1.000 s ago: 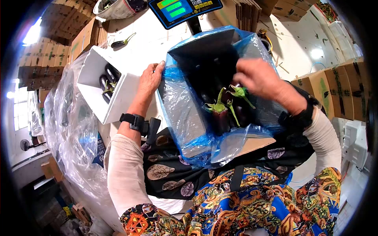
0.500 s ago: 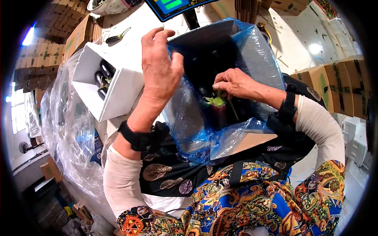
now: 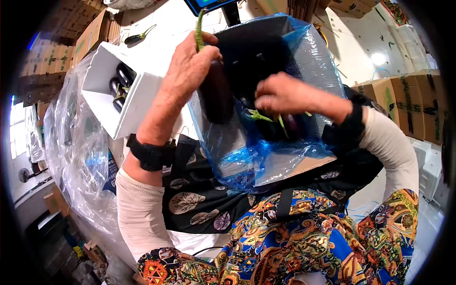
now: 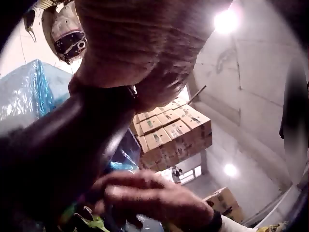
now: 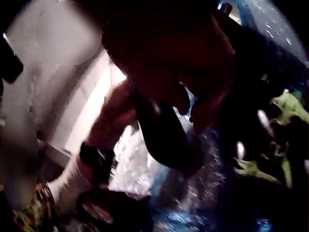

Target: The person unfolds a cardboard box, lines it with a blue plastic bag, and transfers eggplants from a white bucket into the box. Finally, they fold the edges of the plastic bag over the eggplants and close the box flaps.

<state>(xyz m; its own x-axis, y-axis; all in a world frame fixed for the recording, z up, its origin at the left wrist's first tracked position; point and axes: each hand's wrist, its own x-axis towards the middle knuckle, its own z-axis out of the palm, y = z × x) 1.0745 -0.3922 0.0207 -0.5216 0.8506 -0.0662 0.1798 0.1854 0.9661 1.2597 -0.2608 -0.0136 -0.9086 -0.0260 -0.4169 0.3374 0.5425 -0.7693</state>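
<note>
An eggplant [image 3: 216,92] with a long green stem is gripped at its stem end by my left hand [image 3: 185,64], over the left wall of the box. Its dark body hangs down and also fills much of the left wrist view. The box [image 3: 308,52] is lined with blue plastic film and holds several eggplants, whose green stems [image 3: 259,115] show near its front. Over these stems hovers my right hand [image 3: 287,93], blurred, its fingers loosely bent. In the right wrist view, light shows between its fingers [image 5: 181,99]. Deep shadow hides much of the box's inside.
A white foam box [image 3: 145,95] with several eggplants [image 3: 124,73] stands at the left beside clear plastic sheeting [image 3: 78,128]. One eggplant [image 3: 135,39] lies on the floor. The scale [image 3: 209,4] rises behind the lined box. Cardboard cartons [image 3: 403,104] stand at the right.
My left hand left the box's rim, rose and now holds an eggplant. My right hand, earlier at an eggplant's stem in the box, has drawn slightly back from it.
</note>
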